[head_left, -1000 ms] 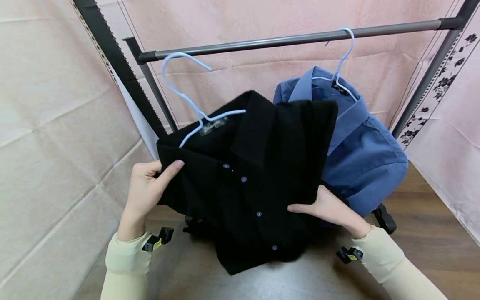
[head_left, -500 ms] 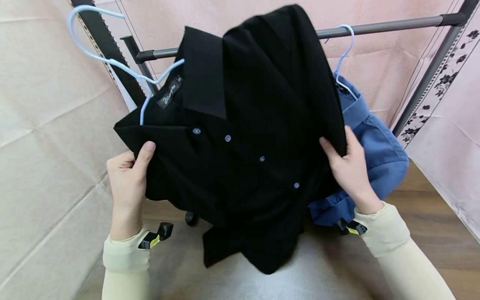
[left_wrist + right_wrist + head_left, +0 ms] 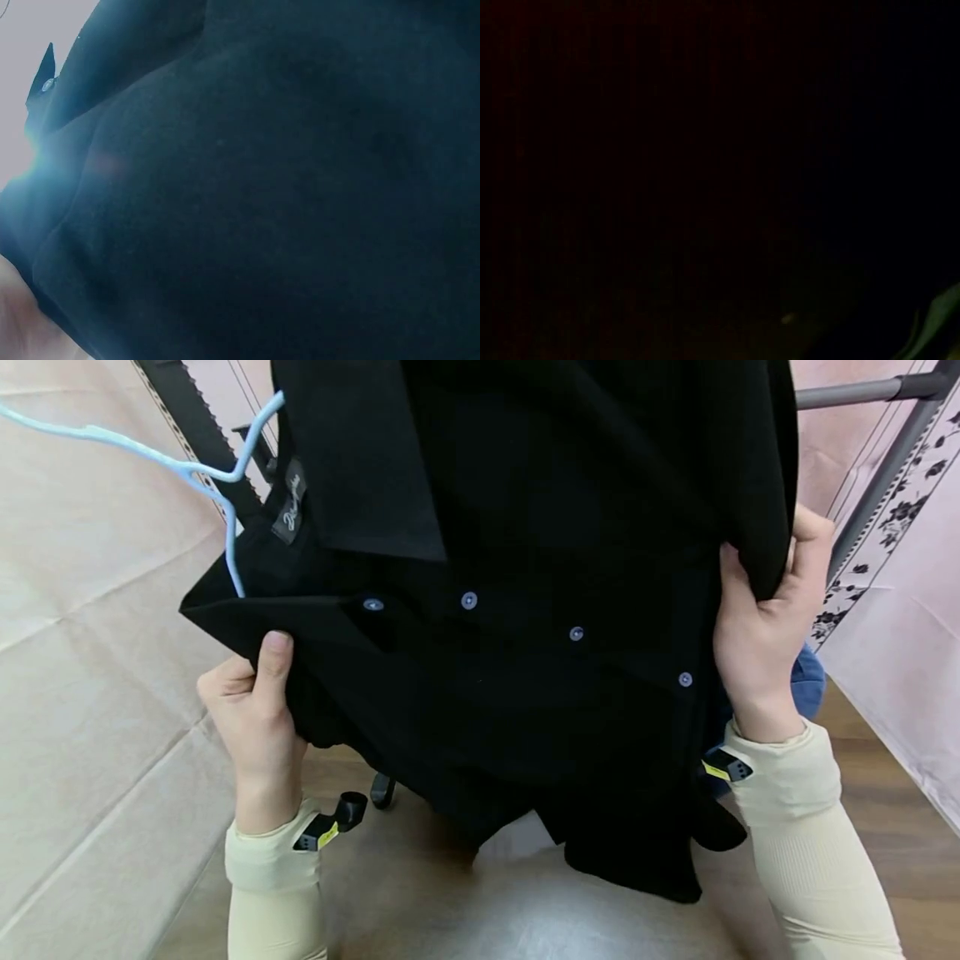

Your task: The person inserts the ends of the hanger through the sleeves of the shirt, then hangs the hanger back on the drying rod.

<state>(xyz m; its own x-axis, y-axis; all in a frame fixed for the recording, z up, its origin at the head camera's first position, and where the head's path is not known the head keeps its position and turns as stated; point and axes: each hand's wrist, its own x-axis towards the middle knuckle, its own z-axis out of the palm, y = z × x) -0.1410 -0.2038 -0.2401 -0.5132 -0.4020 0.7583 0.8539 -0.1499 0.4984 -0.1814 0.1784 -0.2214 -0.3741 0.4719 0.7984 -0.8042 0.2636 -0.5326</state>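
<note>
A black button-up shirt (image 3: 525, 710) fills the middle of the head view, raised and tilted, with pale blue buttons down its front. Its collar turns toward the left, where a light blue hanger (image 3: 176, 466) sticks out of the neck. My left hand (image 3: 258, 718) pinches the shirt near one shoulder, thumb in front. On the other side my right hand (image 3: 772, 618) grips the cloth, thumb in front and fingers behind. Dark cloth fills most of the left wrist view, with a bit of the left hand (image 3: 30, 322) at its lower left. The right wrist view is almost black.
Behind the shirt runs a dark metal rack bar (image 3: 855, 395), mostly hidden. A blue shirt (image 3: 808, 681) shows only in part at the right. Below lies a wooden surface (image 3: 892, 768). Pale cloth (image 3: 97, 693) hangs at the left, and pink cloth (image 3: 922, 668) at the right.
The black shirt has come up and closer, spread wider and turned with its collar to the left. My right hand has moved up and right; my left hand has shifted left and slightly up.
</note>
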